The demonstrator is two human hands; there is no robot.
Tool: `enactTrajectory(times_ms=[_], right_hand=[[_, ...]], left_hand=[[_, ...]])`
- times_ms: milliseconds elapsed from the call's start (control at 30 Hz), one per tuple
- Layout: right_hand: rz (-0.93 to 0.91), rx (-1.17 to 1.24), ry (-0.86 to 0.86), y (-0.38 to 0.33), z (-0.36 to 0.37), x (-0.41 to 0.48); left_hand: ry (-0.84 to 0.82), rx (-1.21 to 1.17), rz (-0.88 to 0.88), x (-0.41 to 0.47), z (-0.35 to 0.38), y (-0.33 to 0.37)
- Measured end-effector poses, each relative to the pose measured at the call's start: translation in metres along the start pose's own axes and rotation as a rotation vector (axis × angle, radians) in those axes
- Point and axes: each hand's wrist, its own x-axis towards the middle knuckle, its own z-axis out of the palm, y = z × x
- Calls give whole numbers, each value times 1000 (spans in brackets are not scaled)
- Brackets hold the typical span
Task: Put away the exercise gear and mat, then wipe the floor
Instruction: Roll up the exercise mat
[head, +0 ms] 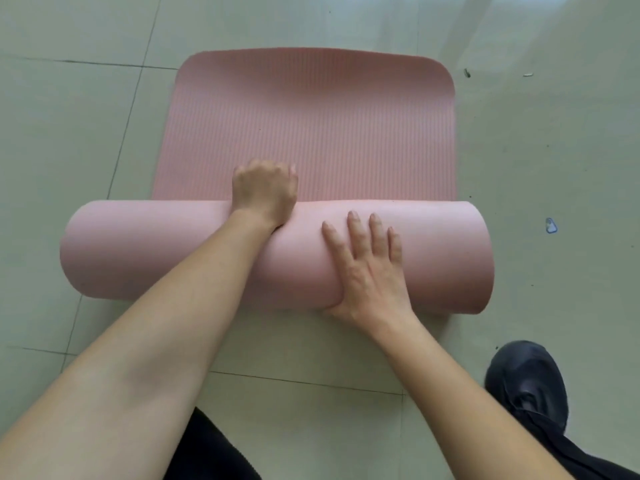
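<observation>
Seen from the head, the pink mat [311, 133] lies part-rolled on the tiled floor [69, 133], left hand [265, 192] curled over the roll's far side, right hand [370, 268] pressing flat; next, probably, both hands roll it evenly onward.

black shoe [526, 382] lower right | bluish scrap [551, 225] right | dark speck [467, 73] upper right

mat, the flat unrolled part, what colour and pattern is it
The mat is pink with fine ribbed lines; head view shows it.
</observation>
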Motion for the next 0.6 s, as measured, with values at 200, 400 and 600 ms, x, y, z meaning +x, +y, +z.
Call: enactTrajectory(times_ms=[200,400,600], right_hand=[[-65,5,-178,25,-65,63],[82,244,-179,55,-94,89],[31,-18,9,46,-40,46]], left_hand=[[287,-129,-62,-19,-25,-11],[141,-194,-2,-38,-15,-27],[100,39,29,-20,-13,-17]])
